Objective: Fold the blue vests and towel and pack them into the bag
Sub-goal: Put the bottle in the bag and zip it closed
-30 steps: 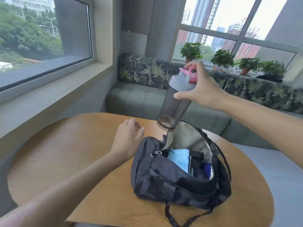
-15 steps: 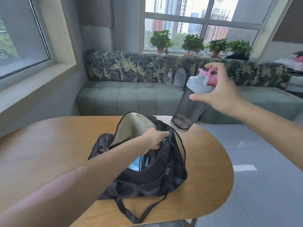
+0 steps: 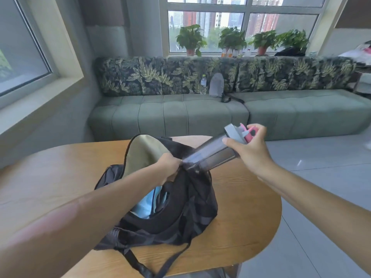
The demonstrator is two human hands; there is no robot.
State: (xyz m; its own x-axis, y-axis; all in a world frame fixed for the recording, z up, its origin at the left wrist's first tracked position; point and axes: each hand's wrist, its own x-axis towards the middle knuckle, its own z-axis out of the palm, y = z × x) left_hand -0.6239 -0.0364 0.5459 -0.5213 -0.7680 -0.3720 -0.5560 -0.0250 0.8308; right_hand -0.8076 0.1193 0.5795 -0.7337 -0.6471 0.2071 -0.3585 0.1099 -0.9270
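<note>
Lining up: the shaker bottle [image 3: 214, 152] lies tilted, base low and pointing toward the bag's mouth, gray lid and pink cap high on the right.
Right hand [image 3: 252, 151]: wrapped around the bottle's upper end, thumb across the body just below the lid, fingers curled behind the pink cap. Firm hold as far as I can tell.
Left hand [image 3: 169, 166]: fingers closed on the black fabric at the rim of the duffel bag [image 3: 180, 207], pulling the opening up. Exactly how the fingertips sit is hidden in the folds.
Long axis: it runs from the right grip down and leftward, ending right beside the left grip. The base looks like it's touching or just about touching the held rim, can't say which.
Which hand is nearer: the left is right at the opening; the right is out at the far end of the bottle, above and to the right of the bag.
Bag: sits on the wooden table [image 3: 251, 197], tan lining of the flap standing up behind the left hand.
Towel and vests: light blue folded cloth [image 3: 143, 205] shows inside the opening, below the left grip. Can't tell which piece it is, looks packed already.
My guess for the move: slide the bottle along its own axis, base first, past the left knuckles, without catching the rim.
</note>
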